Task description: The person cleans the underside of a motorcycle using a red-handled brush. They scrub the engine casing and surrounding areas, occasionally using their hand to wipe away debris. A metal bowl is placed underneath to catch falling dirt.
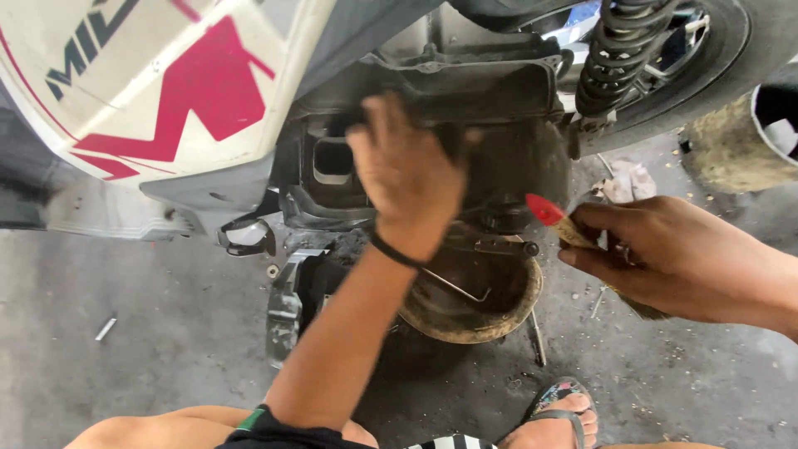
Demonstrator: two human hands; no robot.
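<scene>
I am watching my left hand (pixel 407 179) reaching forward with the arm stretched almost straight, palm pressing against the grimy black engine casing (pixel 499 166) under the scooter. The fingers are spread and blurred, so its grip is released, grasping nothing, just lying flat on the dirty metal. A thin black band (pixel 397 252) is sitting around that wrist.

My right hand (pixel 665 254) is coming in from the right edge, held level, its grip clenched around a worn brush with a red-tipped handle (pixel 555 220). The red end is pointing left towards the casing and sitting just beside it; I cannot tell whether it is touching. The bristles are mostly hidden below the hand.

Directly under the casing, a round, rust-brown metal bowl-shaped cover (pixel 474 308) is lying on the grey concrete floor (pixel 125 333), with a bent metal rod (pixel 453 284) crossing it. My left forearm is blocking part of that cover and the parts to its left.

Above, the white and red scooter body panel (pixel 166 91) is filling the upper left, and a black coil-spring shock absorber (pixel 619 46) is standing beside the rear tyre (pixel 736 50) at upper right. My foot in a patterned sandal (pixel 561 416) is resting near the bottom edge.
</scene>
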